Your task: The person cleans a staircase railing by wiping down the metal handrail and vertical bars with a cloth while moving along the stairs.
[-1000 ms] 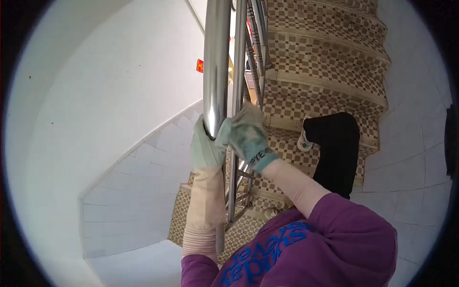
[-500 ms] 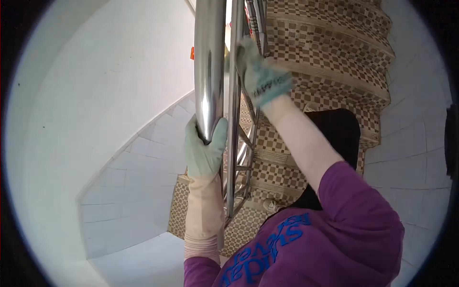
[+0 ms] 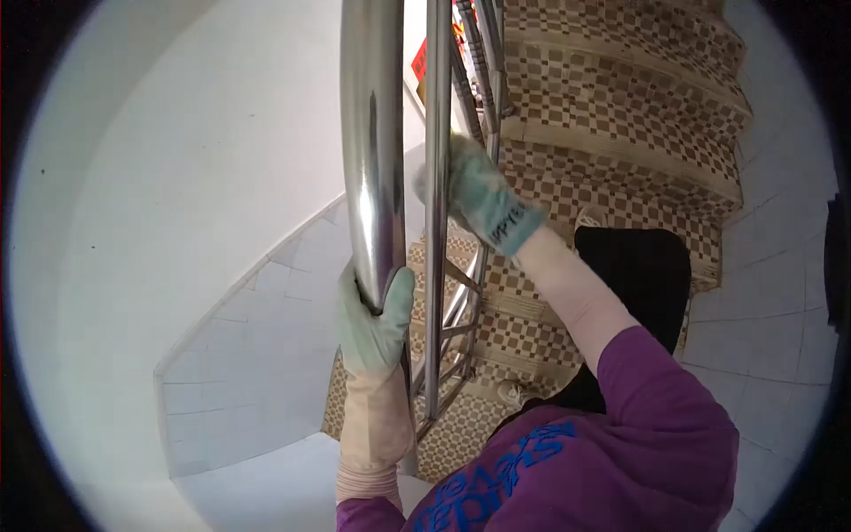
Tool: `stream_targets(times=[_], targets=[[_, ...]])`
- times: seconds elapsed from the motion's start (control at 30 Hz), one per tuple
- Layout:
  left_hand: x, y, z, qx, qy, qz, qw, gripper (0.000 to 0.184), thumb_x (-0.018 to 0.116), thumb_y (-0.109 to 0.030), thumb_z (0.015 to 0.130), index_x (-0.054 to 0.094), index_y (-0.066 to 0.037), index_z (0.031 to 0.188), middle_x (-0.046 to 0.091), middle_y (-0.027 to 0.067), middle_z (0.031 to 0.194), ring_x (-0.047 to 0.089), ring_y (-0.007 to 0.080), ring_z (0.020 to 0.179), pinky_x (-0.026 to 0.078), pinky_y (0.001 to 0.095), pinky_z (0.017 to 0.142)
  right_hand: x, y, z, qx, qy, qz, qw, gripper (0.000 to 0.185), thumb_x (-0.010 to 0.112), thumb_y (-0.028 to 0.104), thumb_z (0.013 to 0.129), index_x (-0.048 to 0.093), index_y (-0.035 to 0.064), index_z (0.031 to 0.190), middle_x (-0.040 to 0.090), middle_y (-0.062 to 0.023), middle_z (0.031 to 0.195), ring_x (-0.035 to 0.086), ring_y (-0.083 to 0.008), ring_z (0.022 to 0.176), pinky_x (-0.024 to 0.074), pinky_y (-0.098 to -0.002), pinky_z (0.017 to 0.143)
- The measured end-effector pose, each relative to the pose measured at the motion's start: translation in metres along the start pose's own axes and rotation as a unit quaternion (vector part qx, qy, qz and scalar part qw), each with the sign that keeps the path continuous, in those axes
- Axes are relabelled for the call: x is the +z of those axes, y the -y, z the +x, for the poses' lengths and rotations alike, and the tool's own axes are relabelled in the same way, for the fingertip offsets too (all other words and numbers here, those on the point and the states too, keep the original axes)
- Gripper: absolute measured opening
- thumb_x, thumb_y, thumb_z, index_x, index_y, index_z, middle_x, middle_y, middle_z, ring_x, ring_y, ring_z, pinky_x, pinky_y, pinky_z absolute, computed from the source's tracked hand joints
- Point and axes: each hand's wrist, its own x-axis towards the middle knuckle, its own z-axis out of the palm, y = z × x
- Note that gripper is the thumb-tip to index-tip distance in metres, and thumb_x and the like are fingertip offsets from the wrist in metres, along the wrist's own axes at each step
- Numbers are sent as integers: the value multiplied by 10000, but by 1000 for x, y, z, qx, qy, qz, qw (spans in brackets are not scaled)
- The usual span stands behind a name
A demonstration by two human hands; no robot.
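My left hand (image 3: 376, 335), in a pale green rubber glove with a long beige cuff, is wrapped round the lower part of the thick, shiny metal handrail (image 3: 372, 151). To its right and farther up, my right hand (image 3: 486, 193) wears a teal glove with dark lettering at the wrist. It is closed round a thin upright metal baluster (image 3: 436, 80), with a blurred bit of glove showing on the post's left side. Part of the right hand's fingers is hidden behind that baluster.
Stairs (image 3: 612, 115) with brown checkered tiles rise at the right, beside a curved grey tiled wall (image 3: 762, 355). A white wall (image 3: 177, 177) stands at the left. My black-clad leg (image 3: 634, 275) is on the steps. Further railing bars (image 3: 468, 80) and something red (image 3: 420, 58) show at the top.
My right hand has moved down along the baluster. The left hand still holds the handrail and sits lower in view, as the camera view has shifted a little.
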Motion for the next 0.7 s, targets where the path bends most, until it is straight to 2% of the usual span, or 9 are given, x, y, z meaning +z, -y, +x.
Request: stream_targets(times=[0.03, 0.23, 0.27, 0.3, 0.33, 0.37, 0.4, 0.57, 0.7], targets=[[-1, -1, -2, -9, 3, 4, 1000, 695, 775, -345, 888, 464, 98, 1324, 626, 169, 1129, 603, 205, 1008, 498, 331, 894, 25, 5, 1, -71, 48, -235, 968, 268, 569, 303, 993, 624, 67, 876, 530, -5, 656, 516, -130, 552, 483, -295, 581], [7, -15, -8, -88, -24, -4, 996, 696, 769, -342, 898, 446, 49, 1374, 586, 142, 1202, 565, 204, 1086, 454, 339, 964, 23, -10, -2, -43, -109, -168, 979, 314, 630, 314, 963, 597, 97, 738, 563, -13, 673, 515, -136, 544, 447, -309, 504], [12, -26, -11, -123, -46, -28, 991, 713, 785, -321, 879, 432, 26, 1391, 562, 138, 1229, 551, 204, 1102, 443, 335, 972, 1, -7, 1, 21, -84, -216, 972, 257, 560, 235, 976, 636, 72, 792, 658, -86, 741, 666, -236, 698, 572, -347, 664], [12, -23, -12, -127, -48, -23, 991, 713, 785, -321, 879, 432, 26, 1391, 562, 138, 1229, 551, 204, 1102, 443, 335, 972, -22, -15, 2, 24, -86, -211, 973, 257, 560, 235, 976, 636, 72, 792, 658, -86, 741, 666, -236, 698, 572, -347, 664], [12, -19, -14, -126, -57, -22, 990, 725, 791, -303, 866, 423, 22, 1399, 560, 138, 1231, 551, 203, 1102, 445, 333, 969, -40, -23, 3, -30, -148, -443, 884, 268, 588, 273, 944, 638, 69, 777, 654, -106, 730, 667, -260, 708, 567, -365, 687], [10, -14, -13, -125, -65, -21, 990, 739, 796, -286, 853, 414, 18, 1407, 559, 137, 1233, 551, 202, 1102, 446, 331, 966, -59, -29, 3, -80, -201, -646, 732, 288, 617, 310, 913, 639, 66, 762, 650, -126, 719, 669, -284, 717, 561, -382, 711], [6, -8, -14, -115, -76, 14, 990, 779, 819, -291, 809, 419, 13, 1404, 563, 135, 1229, 560, 199, 1082, 452, 327, 952, -35, -18, -9, 12, -229, -721, 654, 329, 639, 353, 870, 632, 44, 757, 626, -174, 713, 660, -325, 742, 547, -416, 720], [13, -14, -13, -152, -100, -37, 983, 949, 874, -416, 729, 373, 4, 1418, 576, 141, 1211, 602, 214, 1067, 484, 364, 950, -102, -32, -15, -68, -194, -785, 585, 360, 551, 372, 913, 643, 50, 779, 646, -182, 778, 653, -338, 792, 538, -429, 756], [16, -20, -11, -172, -139, 10, 975, 1198, 894, -659, 577, 358, -10, 1429, 626, 119, 1115, 612, 227, 1066, 493, 392, 955, -106, -29, -22, 47, -226, -793, 564, 329, 502, 318, 940, 625, 40, 813, 640, -180, 875, 640, -326, 833, 530, -411, 803]])
